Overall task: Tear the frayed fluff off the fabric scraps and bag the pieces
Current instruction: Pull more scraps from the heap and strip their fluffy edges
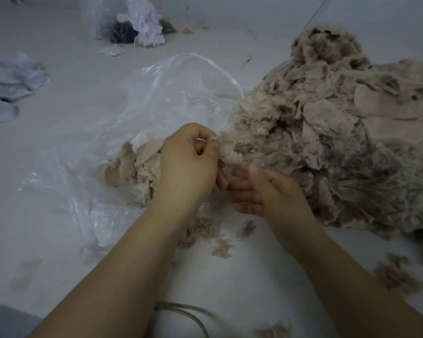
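The scrap [226, 150] sits between my hands, at the near edge of the big beige pile [340, 132], its length running roughly up and away from me. My left hand [188, 162] pinches its upper end with curled fingers. My right hand [261, 191] lies below it, fingers loosely straight; I cannot tell if it grips. Trimmed pieces [137, 162] lie on the clear bag [156, 98] at left. Fluff [221, 248] dots the table [59, 118].

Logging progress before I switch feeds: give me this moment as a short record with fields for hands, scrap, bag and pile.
left hand: pinches the beige scrap at its top
right hand: fingers loosely spread just below the scrap; grip unclear
clear plastic bag: lies open on the white surface
bagged pieces: a few beige scraps near the bag's mouth
unsorted pile: large beige heap at right
torn fluff: bits scattered near the forearms
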A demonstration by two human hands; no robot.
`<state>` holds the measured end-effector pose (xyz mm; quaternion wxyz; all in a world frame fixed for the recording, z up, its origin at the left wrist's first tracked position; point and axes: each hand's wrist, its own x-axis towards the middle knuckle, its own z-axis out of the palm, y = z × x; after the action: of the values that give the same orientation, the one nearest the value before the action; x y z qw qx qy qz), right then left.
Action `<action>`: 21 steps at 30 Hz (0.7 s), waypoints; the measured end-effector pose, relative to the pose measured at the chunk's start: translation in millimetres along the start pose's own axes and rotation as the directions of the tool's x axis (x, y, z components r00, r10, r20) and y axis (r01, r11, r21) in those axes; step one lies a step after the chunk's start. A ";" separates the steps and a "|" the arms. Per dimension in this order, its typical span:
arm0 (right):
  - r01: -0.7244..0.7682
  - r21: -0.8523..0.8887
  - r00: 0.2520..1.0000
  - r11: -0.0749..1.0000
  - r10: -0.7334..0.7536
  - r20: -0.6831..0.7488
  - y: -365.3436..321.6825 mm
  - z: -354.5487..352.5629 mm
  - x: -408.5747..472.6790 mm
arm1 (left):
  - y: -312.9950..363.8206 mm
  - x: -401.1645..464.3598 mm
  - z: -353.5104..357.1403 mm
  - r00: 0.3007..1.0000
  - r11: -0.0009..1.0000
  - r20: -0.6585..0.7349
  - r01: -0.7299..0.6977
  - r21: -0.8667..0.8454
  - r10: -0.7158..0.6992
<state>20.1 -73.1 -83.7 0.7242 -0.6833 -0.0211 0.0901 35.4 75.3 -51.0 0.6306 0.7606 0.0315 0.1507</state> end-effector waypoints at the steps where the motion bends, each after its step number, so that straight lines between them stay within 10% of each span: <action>1: -0.059 0.068 0.998 0.996 0.058 0.017 -3.3 2.4 1.9 | -1.0 -1.1 2.2 0.998 0.999 0.050 0.029 -0.031 -0.027; 16: 0.085 0.133 0.996 0.987 -0.086 0.003 18.8 11.9 13.3 | -17.9 1.8 14.8 1.000 1.000 -0.021 0.017 -0.002 -0.017; 21: 0.079 0.132 0.995 0.988 -0.071 -0.067 13.9 7.0 27.6 | -16.0 10.3 11.7 0.987 0.959 -0.078 0.116 -0.260 -0.140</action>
<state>44.7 -61.1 -99.6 0.7718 -0.6342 -0.0183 0.0427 50.7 69.9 -66.4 0.7292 0.6617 0.0911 0.1486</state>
